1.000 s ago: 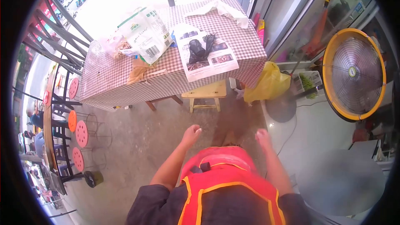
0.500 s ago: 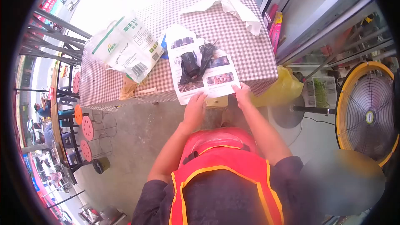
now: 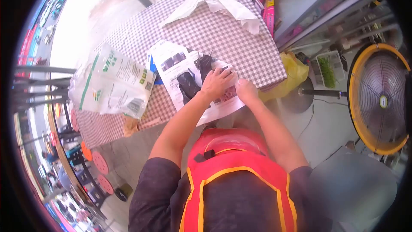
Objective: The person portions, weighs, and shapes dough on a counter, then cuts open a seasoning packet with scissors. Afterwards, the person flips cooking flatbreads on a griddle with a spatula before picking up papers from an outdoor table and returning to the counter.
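A printed paper sheet (image 3: 171, 66) lies at the near side of the checkered table (image 3: 141, 30), with crumpled black plastic (image 3: 187, 85) on it. My left hand (image 3: 218, 82) rests on the sheet's right part, fingers spread, beside the black plastic's right piece. Close to it, my right hand (image 3: 246, 91) is closed at the sheet's right edge, with the paper pinched in its fingers. Left of the sheet stands a white and green plastic bag (image 3: 116, 81), and a blue item (image 3: 153, 66) shows between them.
White cloth or paper (image 3: 210, 0) lies at the table's far side. A yellow bag (image 3: 296, 73) is beside the table's right corner. The large yellow-rimmed fan (image 3: 380, 99) stands at the right. Red stools (image 3: 100, 162) are at the lower left, and green leaves in a crate (image 3: 327, 71) at the right.
Both hands came forward from above the floor and took the paper's near edge. Since then my left hand has moved onto the sheet, and the paper's right side has been lifted or folded.
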`<state>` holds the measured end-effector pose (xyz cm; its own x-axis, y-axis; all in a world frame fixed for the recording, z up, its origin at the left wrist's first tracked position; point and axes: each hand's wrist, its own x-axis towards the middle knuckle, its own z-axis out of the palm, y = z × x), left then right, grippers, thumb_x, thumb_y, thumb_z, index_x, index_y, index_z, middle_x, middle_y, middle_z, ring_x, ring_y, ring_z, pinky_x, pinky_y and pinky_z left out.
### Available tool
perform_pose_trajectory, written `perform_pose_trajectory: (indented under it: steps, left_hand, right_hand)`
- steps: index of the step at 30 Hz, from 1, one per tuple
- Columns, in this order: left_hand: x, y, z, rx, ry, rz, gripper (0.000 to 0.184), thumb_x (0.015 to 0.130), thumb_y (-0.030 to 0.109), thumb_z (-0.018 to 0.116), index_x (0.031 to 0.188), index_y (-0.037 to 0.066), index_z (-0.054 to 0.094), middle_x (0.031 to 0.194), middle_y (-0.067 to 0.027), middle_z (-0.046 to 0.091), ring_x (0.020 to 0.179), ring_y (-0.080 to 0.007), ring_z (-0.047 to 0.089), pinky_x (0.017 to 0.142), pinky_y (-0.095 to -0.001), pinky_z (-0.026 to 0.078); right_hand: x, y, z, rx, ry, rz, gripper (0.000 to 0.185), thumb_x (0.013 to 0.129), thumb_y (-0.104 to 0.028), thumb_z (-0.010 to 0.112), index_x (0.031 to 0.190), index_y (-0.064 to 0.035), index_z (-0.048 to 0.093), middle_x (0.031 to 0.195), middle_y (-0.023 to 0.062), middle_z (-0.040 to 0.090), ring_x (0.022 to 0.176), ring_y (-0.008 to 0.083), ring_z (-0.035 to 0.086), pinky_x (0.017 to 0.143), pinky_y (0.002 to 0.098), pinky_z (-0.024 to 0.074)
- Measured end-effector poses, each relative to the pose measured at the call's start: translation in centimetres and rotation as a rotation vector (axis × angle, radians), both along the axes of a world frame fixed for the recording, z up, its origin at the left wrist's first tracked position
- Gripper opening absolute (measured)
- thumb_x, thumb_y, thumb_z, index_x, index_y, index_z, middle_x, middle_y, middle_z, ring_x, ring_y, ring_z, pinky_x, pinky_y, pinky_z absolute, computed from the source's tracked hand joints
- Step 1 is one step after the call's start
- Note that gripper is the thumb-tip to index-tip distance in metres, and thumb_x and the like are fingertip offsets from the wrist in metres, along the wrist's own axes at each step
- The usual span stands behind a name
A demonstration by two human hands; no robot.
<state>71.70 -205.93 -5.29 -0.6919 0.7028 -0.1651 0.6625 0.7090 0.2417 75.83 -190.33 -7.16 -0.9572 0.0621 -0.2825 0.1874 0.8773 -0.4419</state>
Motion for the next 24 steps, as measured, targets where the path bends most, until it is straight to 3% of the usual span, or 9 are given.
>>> perform_pose_trajectory:
  steps: [5,9,11,15,19,22,24]
  left_hand:
    - [0.1,-0.4,0.2,0.006,0.07,-0.012,0.064,0.076,0.016,0.059,0.135,0.022,0.036,0.141,-0.0013,0.031,0.116,-0.0304,0.04,0.084,-0.0414,0.041]
    - [0.1,-0.5,-1.4,0.079,0.083,0.006,0.061,0.078,0.02,0.057,0.135,0.022,0.036,0.141,-0.0019,0.031,0.117,-0.0309,0.04,0.084,-0.042,0.041]
    - [0.0,-0.5,-1.1,0.085,0.044,0.01,0.061,0.078,0.023,0.057,0.135,0.022,0.036,0.141,-0.0018,0.032,0.117,-0.0308,0.04,0.084,-0.0421,0.041]
    - [-0.3,-1.4,-1.5,0.123,0.075,-0.038,0.061,0.077,0.026,0.058,0.134,0.021,0.038,0.14,-0.0007,0.034,0.118,-0.0303,0.039,0.085,-0.0427,0.04]
    - [-0.3,-1.9,-1.4,0.17,0.114,-0.08,0.068,0.072,0.022,0.064,0.134,0.021,0.038,0.138,-0.0008,0.037,0.117,-0.027,0.04,0.084,-0.0404,0.039]
    - [-0.6,-2.2,-2.2,0.175,0.204,-0.103,0.072,0.069,0.022,0.067,0.134,0.019,0.038,0.139,0.0001,0.037,0.116,-0.0265,0.04,0.085,-0.0386,0.038]
    - [-0.2,-2.2,-1.0,0.181,0.165,-0.114,0.07,0.07,0.021,0.065,0.134,0.018,0.038,0.139,0.0003,0.037,0.115,-0.0263,0.04,0.084,-0.0384,0.038]
  right_hand:
    - [0.6,-2.0,1.4,0.215,0.048,0.057,0.013,0.08,-0.011,0.046,0.085,-0.0056,0.057,0.076,0.0162,0.064,0.071,0.0362,0.064,0.065,0.0456,0.0508]
    - [1.4,-2.4,-0.2,0.201,0.22,0.17,0.011,0.079,-0.011,0.047,0.083,-0.0054,0.055,0.072,0.0143,0.063,0.066,0.0342,0.063,0.059,0.0442,0.05]
    - [2.2,-3.7,1.9,0.232,0.209,0.239,0.01,0.08,-0.012,0.047,0.083,-0.0057,0.054,0.072,0.0135,0.063,0.066,0.0328,0.063,0.057,0.0435,0.0493]
    - [4.7,-4.3,2.1,0.113,0.25,-0.107,0.007,0.081,-0.014,0.047,0.082,-0.0089,0.052,0.073,0.0118,0.06,0.07,0.0307,0.061,0.058,0.042,0.0477]
    - [8.1,-3.3,1.9,0.048,0.402,0.05,0.007,0.082,-0.013,0.049,0.078,-0.0086,0.05,0.07,0.0099,0.054,0.072,0.0322,0.056,0.061,0.0447,0.0445]
    - [12.8,-3.1,1.0,-0.056,0.453,-0.06,0.005,0.082,-0.012,0.051,0.083,-0.0078,0.054,0.076,0.0121,0.057,0.071,0.0304,0.058,0.061,0.0406,0.0455]
    - [17.1,-2.4,-0.2,-0.334,0.336,-0.68,0.015,0.082,-0.012,0.053,0.095,-0.0059,0.057,0.083,0.0116,0.061,0.074,0.0248,0.061,0.065,0.0362,0.047]
